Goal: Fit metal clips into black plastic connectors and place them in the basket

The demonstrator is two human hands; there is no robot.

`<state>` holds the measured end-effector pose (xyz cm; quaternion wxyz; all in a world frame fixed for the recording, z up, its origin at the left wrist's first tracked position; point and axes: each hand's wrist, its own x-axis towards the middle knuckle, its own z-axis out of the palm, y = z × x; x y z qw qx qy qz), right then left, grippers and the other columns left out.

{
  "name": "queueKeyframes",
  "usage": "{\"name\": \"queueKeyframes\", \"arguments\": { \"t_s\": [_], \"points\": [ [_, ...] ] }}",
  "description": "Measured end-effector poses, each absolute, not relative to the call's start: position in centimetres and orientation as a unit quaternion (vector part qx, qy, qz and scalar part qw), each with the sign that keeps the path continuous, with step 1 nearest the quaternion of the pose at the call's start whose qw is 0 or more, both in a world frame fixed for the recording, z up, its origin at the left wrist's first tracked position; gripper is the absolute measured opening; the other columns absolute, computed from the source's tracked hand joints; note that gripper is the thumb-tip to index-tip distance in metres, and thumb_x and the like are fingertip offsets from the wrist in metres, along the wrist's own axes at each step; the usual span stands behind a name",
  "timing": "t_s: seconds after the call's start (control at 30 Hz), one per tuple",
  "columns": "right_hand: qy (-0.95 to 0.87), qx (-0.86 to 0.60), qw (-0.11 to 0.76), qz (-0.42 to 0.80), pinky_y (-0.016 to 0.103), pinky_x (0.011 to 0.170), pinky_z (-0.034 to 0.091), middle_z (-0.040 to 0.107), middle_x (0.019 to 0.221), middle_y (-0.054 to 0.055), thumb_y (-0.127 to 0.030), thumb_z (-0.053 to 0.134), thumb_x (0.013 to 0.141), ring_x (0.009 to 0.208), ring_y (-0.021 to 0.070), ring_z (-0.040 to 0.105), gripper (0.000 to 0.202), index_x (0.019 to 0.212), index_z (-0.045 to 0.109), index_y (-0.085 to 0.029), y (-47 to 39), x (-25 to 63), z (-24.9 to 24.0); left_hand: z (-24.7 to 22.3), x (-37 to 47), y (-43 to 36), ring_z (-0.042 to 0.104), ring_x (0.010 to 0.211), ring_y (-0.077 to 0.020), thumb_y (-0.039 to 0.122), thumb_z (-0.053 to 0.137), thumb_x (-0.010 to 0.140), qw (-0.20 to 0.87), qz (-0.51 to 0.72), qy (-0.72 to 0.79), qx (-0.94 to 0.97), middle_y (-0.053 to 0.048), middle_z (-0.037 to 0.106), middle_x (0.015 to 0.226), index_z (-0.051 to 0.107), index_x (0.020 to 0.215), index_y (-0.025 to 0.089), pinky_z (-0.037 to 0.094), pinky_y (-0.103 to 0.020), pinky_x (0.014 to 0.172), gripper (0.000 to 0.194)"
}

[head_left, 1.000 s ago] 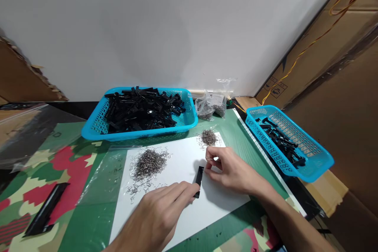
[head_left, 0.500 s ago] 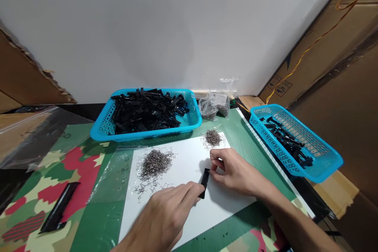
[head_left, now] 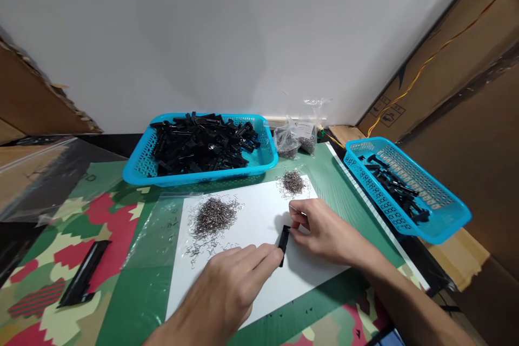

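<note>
My left hand (head_left: 239,278) is closed on the lower end of a small, narrow black plastic part (head_left: 284,242), which is tilted above the white sheet (head_left: 247,227). At the part's far end, my right hand (head_left: 318,227) has thumb and fingers pinched together. Whatever lies in that pinch is too small to make out. Left of the hands lies a large loose pile of small bent metal wire pieces (head_left: 214,217). A smaller pile of fine metal pieces (head_left: 292,182) sits just beyond my right hand.
A blue basket (head_left: 194,179) heaped with black parts stands at the back. Another blue basket (head_left: 441,200) with fewer parts is at the right. Plastic bags of metal pieces (head_left: 306,143) lie between them. One longer black part (head_left: 84,274) lies on the camouflage-patterned cover at left.
The whole scene sits slightly higher in the picture. Both hands stay at the black part, which is slightly more upright in the picture now.
</note>
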<state>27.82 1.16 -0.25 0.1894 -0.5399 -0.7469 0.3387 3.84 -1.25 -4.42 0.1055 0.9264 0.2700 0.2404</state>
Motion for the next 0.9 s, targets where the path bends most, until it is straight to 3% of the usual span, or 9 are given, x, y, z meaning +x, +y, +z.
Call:
{"name": "queueKeyframes", "arguments": {
  "t_s": [0.23, 0.5, 0.77, 0.9],
  "points": [
    [-0.735, -0.56, 0.215, 0.316, 0.027, 0.059, 0.026, 0.051, 0.068, -0.004, -0.003, 0.067, 0.078, 0.063, 0.0129, 0.043, 0.033, 0.071, 0.041, -0.022, 1.1, 27.8, -0.5, -4.0, 3.8, -1.1, 0.063, 0.062, -0.0178, -0.004, 0.036, 0.099, 0.141, 0.239, 0.283, 0.918, 0.001, 0.064, 0.076, 0.058, 0.113, 0.022, 0.041, -0.029, 0.057, 0.037],
    [-0.7, -0.593, 0.24, 0.318, 0.027, 0.059, 0.028, 0.052, 0.058, -0.007, -0.007, 0.077, 0.076, 0.058, 0.0112, 0.044, 0.041, 0.059, 0.042, -0.021, 1.9, 27.9, -1.1, -3.7, 3.7, -0.9, 0.062, 0.058, -0.0169, 0.008, 0.043, 0.105, 0.207, 0.25, 0.353, 0.878, 0.004, 0.064, 0.072, 0.058, 0.112, 0.026, 0.037, -0.026, 0.053, 0.024],
    [-0.65, -0.553, 0.279, 0.44, 0.025, 0.06, 0.039, 0.061, 0.061, -0.004, -0.017, 0.075, 0.079, 0.074, 0.02, 0.074, 0.04, 0.063, 0.039, -0.023, 2.4, 28.6, -1.7, -3.7, 3.9, -0.9, 0.062, 0.055, -0.0169, 0.015, 0.045, 0.106, 0.212, 0.246, 0.381, 0.866, 0.004, 0.066, 0.071, 0.06, 0.111, 0.026, 0.036, -0.026, 0.051, 0.02],
    [-0.627, -0.542, 0.289, 0.48, 0.025, 0.061, 0.043, 0.064, 0.061, -0.002, -0.02, 0.076, 0.077, 0.083, 0.0251, 0.079, 0.041, 0.063, 0.038, -0.023, 2.6, 28.8, -2.0, -3.5, 4.0, -0.9, 0.066, 0.057, -0.0178, 0.014, 0.046, 0.105, 0.207, 0.247, 0.385, 0.865, 0.004, 0.068, 0.072, 0.062, 0.115, 0.027, 0.037, -0.027, 0.05, 0.023]
  ]
}}
